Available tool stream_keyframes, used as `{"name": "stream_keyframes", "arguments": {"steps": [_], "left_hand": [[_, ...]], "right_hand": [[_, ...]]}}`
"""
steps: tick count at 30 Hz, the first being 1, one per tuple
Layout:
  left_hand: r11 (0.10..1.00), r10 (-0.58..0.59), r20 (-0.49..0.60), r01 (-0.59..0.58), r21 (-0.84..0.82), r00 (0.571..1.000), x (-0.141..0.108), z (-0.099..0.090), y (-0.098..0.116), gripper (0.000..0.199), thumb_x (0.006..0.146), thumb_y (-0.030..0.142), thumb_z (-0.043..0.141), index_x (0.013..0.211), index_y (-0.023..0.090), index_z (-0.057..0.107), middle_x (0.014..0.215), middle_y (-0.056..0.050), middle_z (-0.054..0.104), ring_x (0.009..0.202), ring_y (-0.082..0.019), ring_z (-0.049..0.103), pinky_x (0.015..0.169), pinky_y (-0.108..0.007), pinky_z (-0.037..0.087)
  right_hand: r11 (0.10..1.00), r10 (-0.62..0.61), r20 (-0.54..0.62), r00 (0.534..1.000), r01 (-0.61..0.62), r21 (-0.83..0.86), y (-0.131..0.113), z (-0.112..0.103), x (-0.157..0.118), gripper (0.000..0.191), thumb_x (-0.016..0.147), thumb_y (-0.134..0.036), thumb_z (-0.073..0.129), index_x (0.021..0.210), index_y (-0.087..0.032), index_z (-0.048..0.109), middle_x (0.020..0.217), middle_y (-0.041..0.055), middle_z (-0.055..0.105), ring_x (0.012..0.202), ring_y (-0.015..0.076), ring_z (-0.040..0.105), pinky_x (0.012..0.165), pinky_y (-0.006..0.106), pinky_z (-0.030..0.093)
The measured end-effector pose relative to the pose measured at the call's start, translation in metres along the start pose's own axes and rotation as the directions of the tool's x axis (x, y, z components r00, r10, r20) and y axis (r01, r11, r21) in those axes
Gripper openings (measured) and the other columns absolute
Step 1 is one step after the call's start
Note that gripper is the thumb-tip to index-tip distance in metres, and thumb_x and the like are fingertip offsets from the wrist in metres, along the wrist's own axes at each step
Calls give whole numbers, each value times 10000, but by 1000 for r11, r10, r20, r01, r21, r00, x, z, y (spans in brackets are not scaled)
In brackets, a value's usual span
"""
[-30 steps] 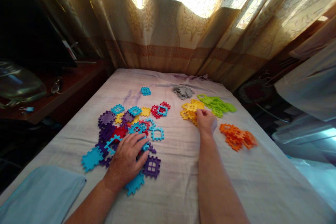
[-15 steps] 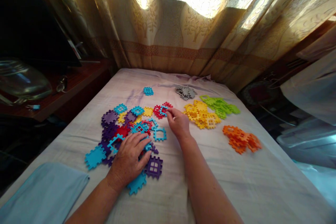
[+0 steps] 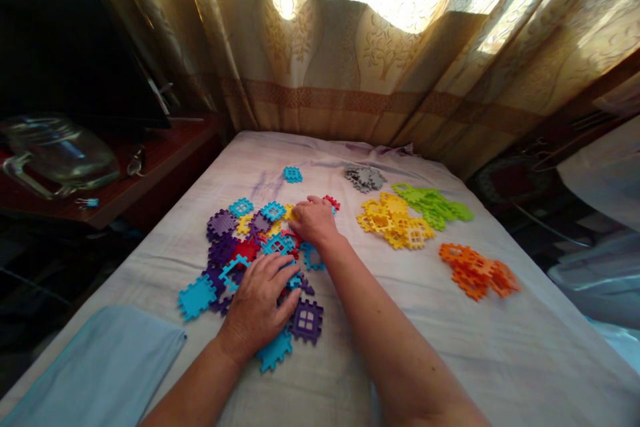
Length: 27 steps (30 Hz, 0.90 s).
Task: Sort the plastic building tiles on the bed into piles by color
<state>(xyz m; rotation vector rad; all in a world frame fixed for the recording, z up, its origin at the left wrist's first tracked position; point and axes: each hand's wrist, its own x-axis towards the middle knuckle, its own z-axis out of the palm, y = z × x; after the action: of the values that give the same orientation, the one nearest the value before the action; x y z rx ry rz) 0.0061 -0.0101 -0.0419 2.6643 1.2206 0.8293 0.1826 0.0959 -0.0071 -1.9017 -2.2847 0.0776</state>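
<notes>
My left hand (image 3: 263, 297) lies palm down with spread fingers on a mixed pile of notched plastic building tiles. Under and around it are a blue window tile (image 3: 277, 245), a red tile (image 3: 247, 251), a purple window tile (image 3: 306, 320) and a blue solid tile (image 3: 197, 296). My right hand (image 3: 314, 220) is at the pile's far right edge. Its fingers are loosely bent and apart over a yellow tile (image 3: 289, 212), with the fingertips partly hidden. Red tiles (image 3: 331, 202) show just beyond that hand, partly covered by it.
Separate heaps of grey tiles (image 3: 365, 178), green tiles (image 3: 433, 204), yellow tiles (image 3: 395, 221) and orange tiles (image 3: 477, 270) lie to the right. One blue window tile (image 3: 293, 175) sits alone at the back. A folded blue cloth (image 3: 100, 367) rests front left; a glass jug (image 3: 63, 153) lies on a side table.
My right hand has moved left from the red tiles, leaving the blue piece it was pinching there, and reaches over the yellow tile. My left hand stays on the pile. The view has shifted slightly.
</notes>
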Motion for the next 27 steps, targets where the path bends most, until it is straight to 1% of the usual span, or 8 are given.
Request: {"name": "stream_keyframes", "arguments": {"steps": [7,10,12,15,18,21,24,27], "left_hand": [[1000,2,-2,-2,7,1000,-2,1,-2,327,915,321,543,1220,252,641,1278,-73,653,1233,-262,556,1101,-507,420],[1000,16,-5,-16,17,1000,-1,1,-2,335,920,326,537,1233,257,633,1270,-70,658,1223,-261,563,1094,-509,425],[1000,20,-6,-20,21,1000,-1,1,-2,338,921,327,537,1240,259,629,1268,-69,659,1220,-260,564,1096,-512,423],[1000,18,-17,-17,21,1000,-1,2,-2,328,920,329,536,1225,261,638,1257,-72,662,1215,-259,566,1099,-512,421],[1000,20,-27,-20,14,999,-1,3,-3,318,919,331,534,1209,259,645,1247,-73,665,1210,-257,569,1095,-506,427],[1000,17,-16,-17,7,1000,-1,3,-4,324,920,337,542,1219,262,639,1262,-70,659,1221,-257,563,1101,-506,421],[1000,25,-13,-25,3,1000,-1,4,-6,327,921,338,544,1226,265,636,1263,-66,659,1220,-256,563,1101,-503,421],[999,31,-16,-31,10,999,-1,3,-6,327,925,338,539,1230,263,630,1264,-67,658,1218,-256,562,1092,-501,427]], "right_hand": [[996,-61,-17,998,60,-66,0,2,-2,292,959,-220,439,997,-186,726,1066,106,735,1068,233,573,937,379,349],[1000,0,-156,988,2,9,8,7,-11,318,986,-231,399,1025,-197,713,1090,97,725,1051,224,586,947,361,361],[991,95,-281,955,-64,117,19,8,-20,325,993,-255,391,1066,-200,704,1133,95,711,1057,215,591,950,334,380],[920,338,-407,849,-205,335,46,1,-34,331,974,-249,395,1103,-185,694,1136,102,707,1059,201,605,933,294,416],[758,626,-411,663,-396,517,84,-12,-51,321,931,-264,435,1092,-170,697,1103,108,719,1022,210,634,906,297,441],[651,753,-395,526,-509,564,120,-20,-68,370,921,-283,414,1133,-133,678,1037,145,724,942,245,657,853,341,455],[576,816,-376,438,-571,585,141,-20,-80,370,918,-313,404,1106,-165,685,964,127,727,875,240,661,797,341,460],[561,828,-388,405,-605,565,145,-17,-85,335,906,-303,423,1047,-192,706,964,123,719,900,241,651,806,349,454]]}}
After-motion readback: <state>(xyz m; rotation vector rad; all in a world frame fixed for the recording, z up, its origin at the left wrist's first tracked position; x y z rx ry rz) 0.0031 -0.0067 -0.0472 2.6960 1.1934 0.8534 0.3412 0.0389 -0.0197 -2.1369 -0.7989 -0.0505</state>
